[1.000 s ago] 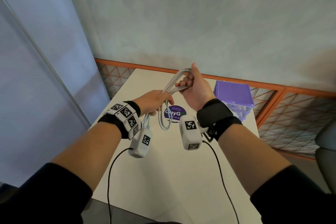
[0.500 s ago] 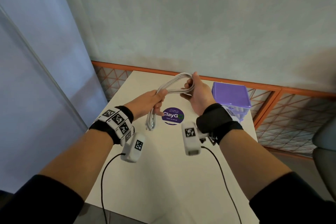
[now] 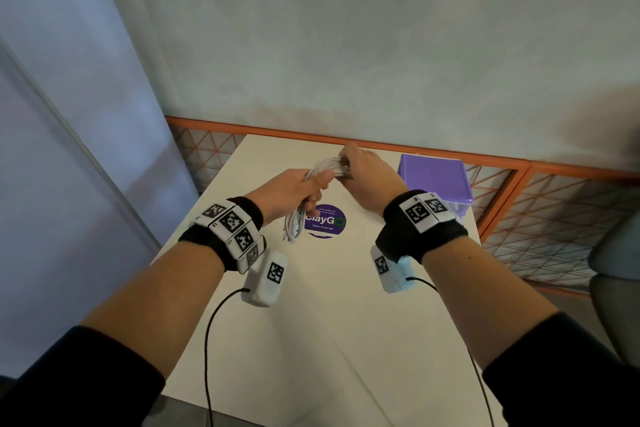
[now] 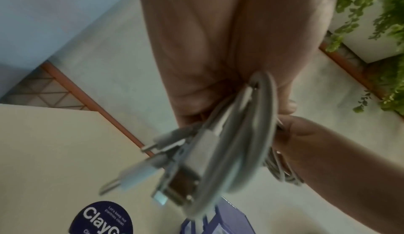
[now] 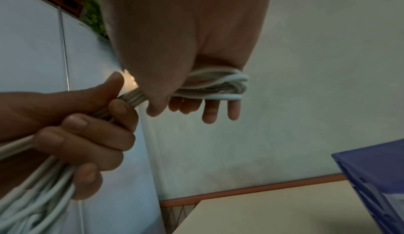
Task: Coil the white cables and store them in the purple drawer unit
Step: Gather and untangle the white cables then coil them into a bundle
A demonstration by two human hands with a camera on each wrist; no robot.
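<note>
A bundle of white cables (image 3: 323,166) is held above the table between both hands. My left hand (image 3: 304,188) grips its lower part in a fist, and the plug ends (image 3: 294,226) hang down below it. My right hand (image 3: 363,170), palm down, has its fingers curled round the looped upper end (image 5: 218,84). In the left wrist view several plugs (image 4: 186,168) stick out of the fist, blurred. The purple drawer unit (image 3: 434,177) stands at the table's far right, just right of my right hand; its drawers face away, so their state is hidden.
The white table (image 3: 311,340) carries a round purple ClayGo sticker (image 3: 325,221) under the hands. An orange-framed mesh rail (image 3: 554,218) runs behind and to the right. A grey chair (image 3: 616,270) sits at the right edge. A wall rises behind.
My right hand has turned palm down over the loop end and the hands have come closer together. The bundle is shorter and tighter, and the hanging loops have drawn up.
</note>
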